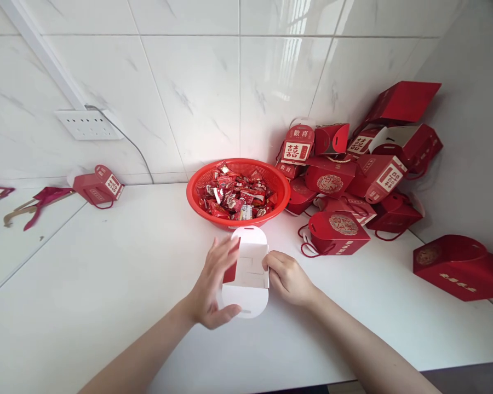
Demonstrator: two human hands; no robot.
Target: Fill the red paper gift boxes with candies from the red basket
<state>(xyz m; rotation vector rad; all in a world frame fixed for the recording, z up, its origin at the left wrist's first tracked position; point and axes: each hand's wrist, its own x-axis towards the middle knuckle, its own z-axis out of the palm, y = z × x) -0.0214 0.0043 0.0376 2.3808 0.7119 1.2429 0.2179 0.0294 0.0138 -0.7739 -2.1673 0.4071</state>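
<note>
Both hands meet at a half-folded paper box (248, 268) lying on the white counter (107, 284), near the front edge and just in front of the red basket (199, 183). The box shows its white inner side, with rounded flaps at its far and near ends and a strip of red showing at its left side.

The left hand (213, 287) is spread open, fingers (224, 249) wide and upright against the left side of the box, the thumb curled under the near flap. The right hand (287, 279) has its fingers bent in, pinching the right edge of the box between thumb and fingertips.

The basket holds a heap of red-wrapped candies (238, 197) and stands against the tiled wall (197, 87). To its right, in the corner, lies a loose pile of finished red gift boxes (345, 169) with gold marks and cord handles, some upright and some tipped over. One more red box (460, 265) lies alone at the far right, nearer the front.

At the far left another red box (101, 186) lies on its side, with flat red and gold paper pieces (36, 205) beside it. A white wall socket (88, 123) sits above, with a grey cord running down from it.
</note>
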